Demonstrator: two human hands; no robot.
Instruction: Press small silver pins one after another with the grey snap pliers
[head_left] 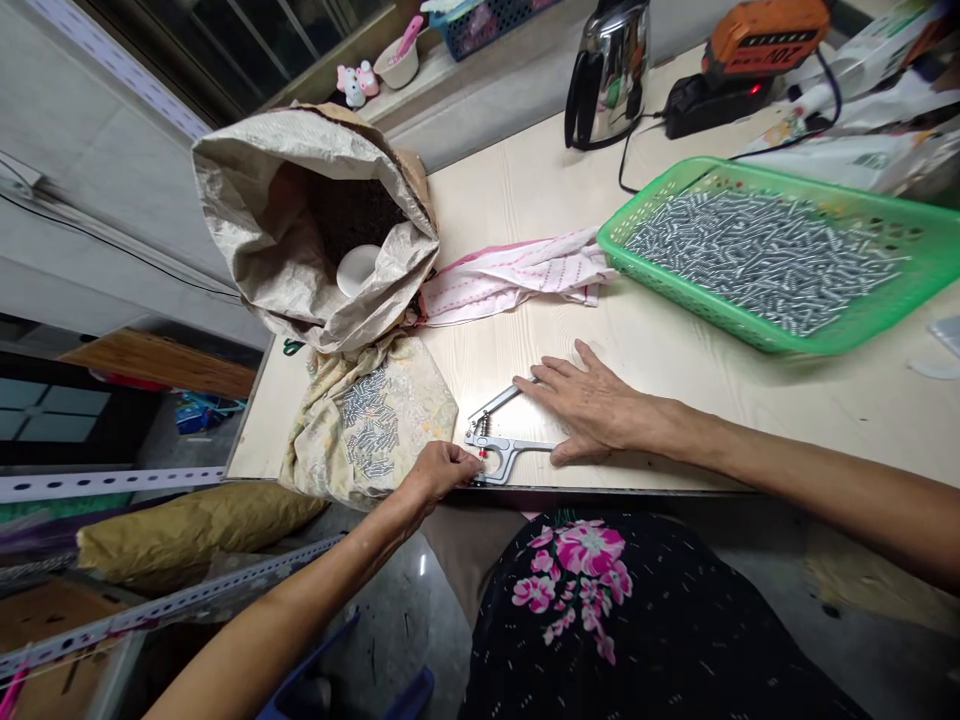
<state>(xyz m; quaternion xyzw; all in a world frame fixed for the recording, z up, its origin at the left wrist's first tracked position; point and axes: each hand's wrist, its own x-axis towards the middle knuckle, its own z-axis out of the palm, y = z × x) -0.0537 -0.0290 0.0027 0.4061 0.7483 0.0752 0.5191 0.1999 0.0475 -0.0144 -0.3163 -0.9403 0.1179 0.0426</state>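
A grey metal hand press (pixel 495 440) lies on the pale wooden table (pixel 675 350) near its front edge. My right hand (pixel 589 405) rests flat on the press handles, fingers stretched out. My left hand (pixel 442 470) pinches at the jaw end of the press, fingers closed on something too small to make out. Left of it, a patterned cloth (pixel 367 430) carries a pile of small metal pieces (pixel 369 420).
A large paper sack (pixel 315 220) with a white cup inside stands at the back left. A green basket (pixel 787 255) full of small metal parts sits at the right. A pink-striped cloth (pixel 517 275), a steel kettle (pixel 607 70) and an orange device (pixel 761 35) lie beyond.
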